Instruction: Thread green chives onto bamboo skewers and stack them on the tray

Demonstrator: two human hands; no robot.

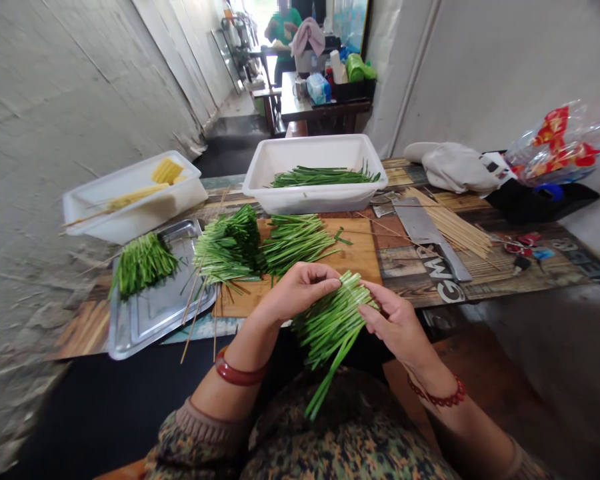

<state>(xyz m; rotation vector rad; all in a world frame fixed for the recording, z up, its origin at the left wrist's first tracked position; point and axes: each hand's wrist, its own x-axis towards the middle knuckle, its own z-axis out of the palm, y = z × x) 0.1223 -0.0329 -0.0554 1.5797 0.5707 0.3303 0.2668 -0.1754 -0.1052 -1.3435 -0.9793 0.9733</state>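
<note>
Between my two hands, just in front of the board's near edge, a flat row of cut garlic chives [333, 327] hangs with its pale ends up. My left hand [307, 287] closes on its upper left side, thumb on top. At the right side, the fingers of my right hand [393, 317] pinch the stems. Any skewer in this row is hidden. Loose cut chives [300, 240] lie on the wooden cutting board [360, 250]. Left of them is a thick pile of skewered chives [230, 247], with bamboo sticks poking out toward me.
Another chive bundle [145, 263] rests on a metal tray [155, 327]. Behind stand a white tub [315, 200] of long chives and a white tub [145, 217] with yellow pieces. A cleaver [420, 223], bamboo skewers [455, 227] and keys [523, 250] lie right. A person [285, 27] stands far back.
</note>
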